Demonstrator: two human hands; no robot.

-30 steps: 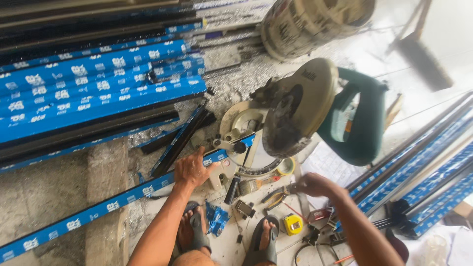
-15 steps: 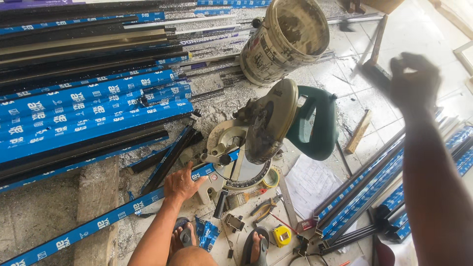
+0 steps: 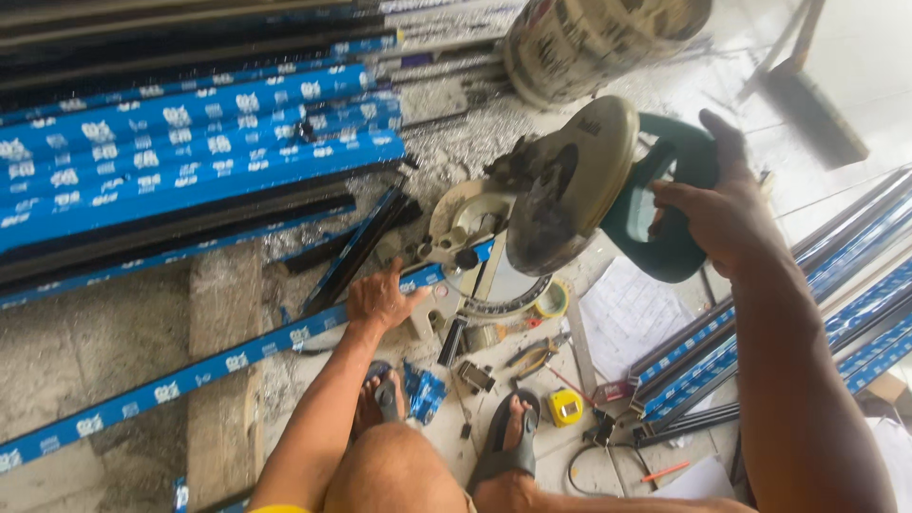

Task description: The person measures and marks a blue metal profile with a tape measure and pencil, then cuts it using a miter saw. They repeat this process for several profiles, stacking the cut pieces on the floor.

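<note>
A stack of long blue-wrapped metal profiles [image 3: 190, 152] lies across the upper left of the concrete floor [image 3: 104, 332], with dark bare profiles [image 3: 171, 223] along its near edge. A dirty round plastic bucket [image 3: 589, 38] stands at the top. More blue-wrapped profiles [image 3: 845, 285] run diagonally at the right. A small yellow tape measure [image 3: 564, 407] lies on the floor, near pliers [image 3: 532, 356] and a white paper sheet [image 3: 627, 318]. A roll of yellow tape [image 3: 551, 300] sits just beside that sheet.

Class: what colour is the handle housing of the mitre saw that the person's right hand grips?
Dark green handle housing, gripped by the right hand; seen in the head view.
</note>
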